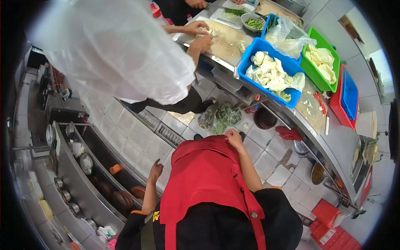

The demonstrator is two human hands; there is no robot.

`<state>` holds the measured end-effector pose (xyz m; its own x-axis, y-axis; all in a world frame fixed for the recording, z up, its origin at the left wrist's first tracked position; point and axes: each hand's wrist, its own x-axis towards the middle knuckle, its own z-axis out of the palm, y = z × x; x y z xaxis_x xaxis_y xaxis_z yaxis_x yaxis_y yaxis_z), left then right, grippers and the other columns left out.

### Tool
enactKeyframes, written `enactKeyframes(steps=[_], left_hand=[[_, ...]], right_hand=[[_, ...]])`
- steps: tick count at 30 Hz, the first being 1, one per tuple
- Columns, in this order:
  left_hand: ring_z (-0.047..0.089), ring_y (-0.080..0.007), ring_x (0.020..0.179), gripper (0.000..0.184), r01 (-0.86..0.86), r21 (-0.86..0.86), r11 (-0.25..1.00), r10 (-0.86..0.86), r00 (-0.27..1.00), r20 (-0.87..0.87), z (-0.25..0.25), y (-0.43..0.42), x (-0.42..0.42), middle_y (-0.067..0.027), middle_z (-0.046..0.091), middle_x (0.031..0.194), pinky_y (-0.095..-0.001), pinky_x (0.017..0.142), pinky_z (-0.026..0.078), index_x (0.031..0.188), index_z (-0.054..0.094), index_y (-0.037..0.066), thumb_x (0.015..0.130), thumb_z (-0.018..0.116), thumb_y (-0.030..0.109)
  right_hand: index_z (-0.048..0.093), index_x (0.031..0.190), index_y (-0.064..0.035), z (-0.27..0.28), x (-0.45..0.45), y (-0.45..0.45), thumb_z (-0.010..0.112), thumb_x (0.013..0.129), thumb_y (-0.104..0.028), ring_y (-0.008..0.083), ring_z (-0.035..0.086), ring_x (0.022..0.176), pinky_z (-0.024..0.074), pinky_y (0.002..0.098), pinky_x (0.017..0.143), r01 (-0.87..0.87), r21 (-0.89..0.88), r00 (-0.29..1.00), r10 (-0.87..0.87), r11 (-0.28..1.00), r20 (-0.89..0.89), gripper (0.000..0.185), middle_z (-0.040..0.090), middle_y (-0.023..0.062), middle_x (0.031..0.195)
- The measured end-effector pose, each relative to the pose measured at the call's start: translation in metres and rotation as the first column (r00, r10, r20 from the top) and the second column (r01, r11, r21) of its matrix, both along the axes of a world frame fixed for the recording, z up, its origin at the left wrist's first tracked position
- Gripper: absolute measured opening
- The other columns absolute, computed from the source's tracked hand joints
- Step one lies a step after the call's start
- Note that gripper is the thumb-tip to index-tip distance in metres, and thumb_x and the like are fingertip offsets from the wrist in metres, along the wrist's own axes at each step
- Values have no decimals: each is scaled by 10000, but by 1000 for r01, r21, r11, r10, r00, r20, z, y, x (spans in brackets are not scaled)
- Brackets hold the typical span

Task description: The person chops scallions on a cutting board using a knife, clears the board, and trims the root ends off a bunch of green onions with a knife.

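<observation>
My left hand (pixel 155 171) hangs at the left of the red apron (pixel 204 175), fingers apart and holding nothing. On the other side, my right hand (pixel 233 137) is at the apron's upper right edge, its fingers curled; whether anything is between them is too small to tell. Beyond it, on the counter, a blue tub (pixel 246 62) holds pale leafy vegetable pieces (pixel 271 73). Clear bags of green leaves (pixel 221 116) lie on the tiled floor ahead of my hands.
A co-worker in white (pixel 121 50) works at a cutting board (pixel 227 39), front left. Another person's hands (pixel 196 3) are at the far end. The metal counter edge (pixel 329 146) curves along the right. A green tub (pixel 310 66), red tub (pixel 337 104) and knife (pixel 327 125) are there.
</observation>
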<state>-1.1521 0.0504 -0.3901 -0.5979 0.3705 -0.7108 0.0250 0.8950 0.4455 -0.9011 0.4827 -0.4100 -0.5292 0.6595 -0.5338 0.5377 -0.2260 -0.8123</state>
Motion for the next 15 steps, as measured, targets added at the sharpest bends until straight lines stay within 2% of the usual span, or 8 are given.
enactKeyframes(steps=[2, 4, 6, 7, 10, 13, 14, 15], left_hand=[[660, -248, 944, 503, 74, 69, 995, -61, 984, -165, 7, 41, -15, -196, 680, 1045, -358, 840, 511, 1374, 502, 46, 895, 573, 183], [644, -192, 877, 470, -226, 80, 971, 219, 971, 93, 34, 103, 0, -119, 670, 1017, -354, 776, 537, 1380, 509, 93, 929, 554, 214], [632, -173, 828, 436, -326, 161, 931, 259, 905, 337, 40, 140, 20, -90, 662, 1001, -354, 686, 553, 1360, 540, 124, 947, 549, 264], [632, -173, 828, 436, -321, 166, 932, 255, 909, 329, 37, 156, 29, -90, 662, 1001, -354, 686, 553, 1360, 540, 124, 947, 549, 264], [629, -185, 825, 449, -225, 210, 951, 125, 906, 405, 15, 189, 61, -96, 663, 1007, -352, 610, 539, 1356, 542, 117, 944, 554, 297], [655, -204, 829, 463, 9, 128, 992, -41, 967, 251, 20, 226, 94, -121, 696, 966, -365, 647, 553, 1345, 549, 113, 946, 535, 346], [655, -204, 829, 463, 4, 131, 991, -36, 969, 243, 2, 225, 100, -121, 696, 966, -365, 647, 553, 1345, 549, 113, 946, 535, 346], [666, -213, 848, 464, 194, 178, 965, -223, 962, 157, -41, 216, 107, -141, 707, 961, -355, 669, 554, 1334, 559, 109, 943, 533, 357]], right_hand=[[633, 1038, -64, -32, 17, 0, 571, 926, -161, 152, 687, 699, 512, 274, 546, -20, 20, 1000, 20, 1000, 14, 161, 695, 61, 876], [627, 1038, -80, -52, 39, 5, 568, 940, -173, 159, 684, 704, 514, 276, 545, 87, -352, 996, -80, 932, 34, 148, 696, 60, 886], [627, 1055, -84, -61, 66, 17, 568, 944, -174, 162, 682, 708, 517, 277, 547, 171, -400, 985, -161, 901, 60, 155, 695, 63, 890], [627, 1072, -88, -65, 81, 27, 568, 949, -175, 165, 680, 711, 520, 278, 549, 244, -442, 970, -222, 863, 101, 162, 695, 66, 894], [624, 1108, -81, -59, 130, 65, 586, 915, -178, 161, 679, 716, 528, 279, 547, 354, -321, 933, -307, 879, 189, 219, 698, 74, 899], [615, 1131, -75, -70, 183, 101, 586, 891, -209, 161, 678, 712, 527, 296, 524, 434, -189, 891, -389, 881, 234, 277, 698, 74, 894], [616, 1133, -73, -76, 202, 109, 577, 897, -207, 158, 676, 710, 525, 292, 520, 437, -191, 889, -389, 879, 242, 275, 696, 73, 890], [617, 1135, -72, -79, 217, 119, 568, 903, -206, 155, 674, 708, 523, 289, 517, 439, -192, 887, -389, 878, 248, 273, 694, 72, 886]])
